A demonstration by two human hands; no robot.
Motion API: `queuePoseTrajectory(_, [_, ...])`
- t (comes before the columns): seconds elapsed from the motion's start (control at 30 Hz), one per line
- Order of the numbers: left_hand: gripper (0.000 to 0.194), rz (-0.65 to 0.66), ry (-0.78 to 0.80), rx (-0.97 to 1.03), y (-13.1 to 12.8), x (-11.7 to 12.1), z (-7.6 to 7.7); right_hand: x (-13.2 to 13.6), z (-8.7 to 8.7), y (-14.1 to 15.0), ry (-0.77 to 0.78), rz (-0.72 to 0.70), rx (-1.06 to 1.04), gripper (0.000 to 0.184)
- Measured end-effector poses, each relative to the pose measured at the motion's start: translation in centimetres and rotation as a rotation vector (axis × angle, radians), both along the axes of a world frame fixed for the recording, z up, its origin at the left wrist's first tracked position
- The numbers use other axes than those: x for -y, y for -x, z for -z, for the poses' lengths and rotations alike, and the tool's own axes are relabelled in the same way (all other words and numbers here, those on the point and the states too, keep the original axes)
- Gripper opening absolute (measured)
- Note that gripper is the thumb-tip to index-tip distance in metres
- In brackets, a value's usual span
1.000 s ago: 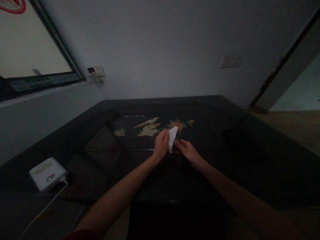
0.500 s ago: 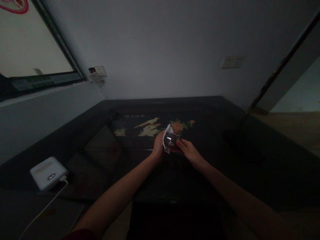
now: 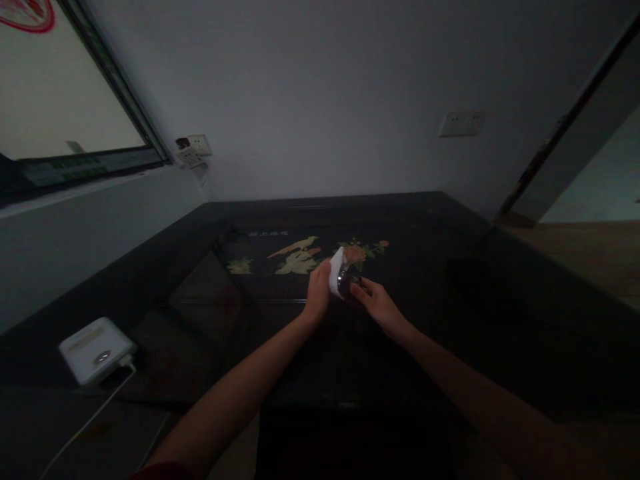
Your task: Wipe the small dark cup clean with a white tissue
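Observation:
My left hand is closed around a white tissue or cloth, pressing it against a small, round, shiny vessel that looks like dark or clear glass. From the other side, my right hand grips this vessel, thumb on its near face. Both hands are just above the dark tabletop. The exact kind of vessel is hard to make out in the dim light. Fingers behind the tissue are hidden.
A white box-shaped device with a white cable stands on the left. A bird-and-flower picture decorates the tabletop. Wall sockets are behind, and a window is at upper left.
The vessel has turned and shows less of its glassy face. The white tissue now covers more of its left side. Both hands stay in nearly the same place.

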State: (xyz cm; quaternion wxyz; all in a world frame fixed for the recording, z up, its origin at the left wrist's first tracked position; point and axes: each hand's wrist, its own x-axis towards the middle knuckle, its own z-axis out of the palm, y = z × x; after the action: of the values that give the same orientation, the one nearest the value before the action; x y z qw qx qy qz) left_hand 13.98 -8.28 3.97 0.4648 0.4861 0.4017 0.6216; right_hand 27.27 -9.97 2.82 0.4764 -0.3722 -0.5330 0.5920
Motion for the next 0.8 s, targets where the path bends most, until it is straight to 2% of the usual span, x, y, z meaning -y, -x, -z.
queuePoseTrajectory(0.17, [0.038, 0.172, 0.223, 0.38, -0.6, -0.4, 0.0, -0.1, -0.1, 0.1, -0.033, -0.025, -0.054, 0.053])
queuePoseTrajectory(0.27, [0.035, 0.205, 0.277, 0.472, -0.8, -0.6, 0.1, -0.3, -0.1, 0.2, -0.029, -0.05, -0.077, 0.056])
queuePoseTrajectory(0.33, [0.033, 0.19, 0.283, 0.466, -0.7, -0.8, 0.4, -0.4, 0.0, 0.1, -0.024, -0.064, -0.083, 0.055])
queuePoseTrajectory(0.43, [0.035, 0.129, 0.199, 0.314, -0.4, -0.8, 0.7, -0.6, 0.3, 0.0, -0.025, -0.065, -0.061, 0.052])
queuePoseTrajectory(0.63, [0.039, -0.031, -0.182, -0.282, 0.2, 0.4, 0.2, -1.0, 0.9, -0.5, -0.071, -0.005, 0.054, 0.046])
queuePoseTrajectory(0.73, [0.036, -0.035, -0.401, -0.508, 0.2, 1.0, -0.4, -1.0, 0.9, -0.5, -0.09, 0.01, 0.086, 0.048])
queuePoseTrajectory(0.8, [0.036, -0.017, -0.46, -0.534, 0.3, 1.0, -0.7, -0.9, 0.7, -0.4, -0.103, 0.013, 0.097, 0.048])
